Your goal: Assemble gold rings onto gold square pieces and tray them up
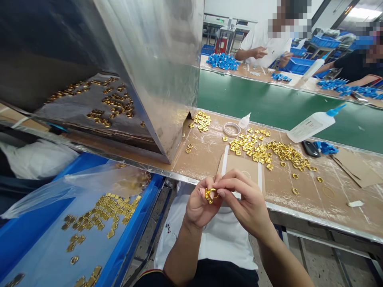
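Note:
Over the table's front edge, my left hand (197, 207) is closed on a shiny gold ring (208, 196). My right hand (247, 197) meets it from the other side, thumb and index finger pinched at the ring's band. The fingers partly hide the ring. Just beyond my hands lies a piece of cardboard (235, 162) with white tape strips. A heap of small square gold pieces (247, 143) is spread behind it. Many gold rings (291, 154) lie to the right of that heap, with a few loose ones nearer me.
A tall metal box (155, 75) stands at left. Below it is a blue tray (125, 239) of gold pieces. On the table are a tape roll (231, 129), a small bottle (244, 120), a large white bottle (312, 125) and a black mouse-like object (310, 148). Two people work across the green belt (239, 93).

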{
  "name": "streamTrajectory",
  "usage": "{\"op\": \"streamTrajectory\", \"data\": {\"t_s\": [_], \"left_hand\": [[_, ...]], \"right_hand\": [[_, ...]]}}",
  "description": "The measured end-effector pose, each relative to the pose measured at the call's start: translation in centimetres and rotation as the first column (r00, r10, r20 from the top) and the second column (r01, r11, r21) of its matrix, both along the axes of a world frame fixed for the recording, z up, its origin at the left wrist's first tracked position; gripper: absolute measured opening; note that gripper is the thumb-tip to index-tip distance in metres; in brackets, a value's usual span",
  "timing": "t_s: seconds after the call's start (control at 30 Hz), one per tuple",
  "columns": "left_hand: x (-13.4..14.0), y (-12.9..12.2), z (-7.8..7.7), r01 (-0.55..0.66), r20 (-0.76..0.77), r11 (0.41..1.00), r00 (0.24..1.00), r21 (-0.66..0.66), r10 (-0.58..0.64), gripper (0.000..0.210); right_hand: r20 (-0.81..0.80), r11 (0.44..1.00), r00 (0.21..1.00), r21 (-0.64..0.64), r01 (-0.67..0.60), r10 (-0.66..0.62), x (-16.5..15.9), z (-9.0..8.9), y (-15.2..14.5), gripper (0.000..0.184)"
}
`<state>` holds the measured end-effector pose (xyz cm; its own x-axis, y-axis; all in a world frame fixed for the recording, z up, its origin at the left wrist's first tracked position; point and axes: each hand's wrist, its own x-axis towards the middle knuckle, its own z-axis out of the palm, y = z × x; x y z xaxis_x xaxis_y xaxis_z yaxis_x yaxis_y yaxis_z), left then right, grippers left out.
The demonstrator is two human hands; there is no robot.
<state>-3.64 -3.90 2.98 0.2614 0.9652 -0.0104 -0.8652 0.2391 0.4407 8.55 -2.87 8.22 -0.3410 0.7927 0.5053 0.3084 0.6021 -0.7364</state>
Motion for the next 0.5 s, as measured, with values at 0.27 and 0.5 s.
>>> {"op": "streamTrajectory", "data": {"t_s": [0.27, 0.5], "left_hand": [[0.0, 0.2, 0.0, 0.0, 0.128, 0.996, 0.992, -0.085, 0.011, 0.055], [0.1, 0.1, -0.2, 0.017, 0.171, 0.991, 0.985, -0.134, 0.007, 0.049]], "right_hand": [[-0.025, 0.999, 0.999, 0.032, 0.027, -0.027, 0.1, -1.2, -0.2, 0.009], [0.007, 0.991, 0.998, 0.118, 0.061, -0.062, 0.0, -1.9, -0.2, 0.009]]}}
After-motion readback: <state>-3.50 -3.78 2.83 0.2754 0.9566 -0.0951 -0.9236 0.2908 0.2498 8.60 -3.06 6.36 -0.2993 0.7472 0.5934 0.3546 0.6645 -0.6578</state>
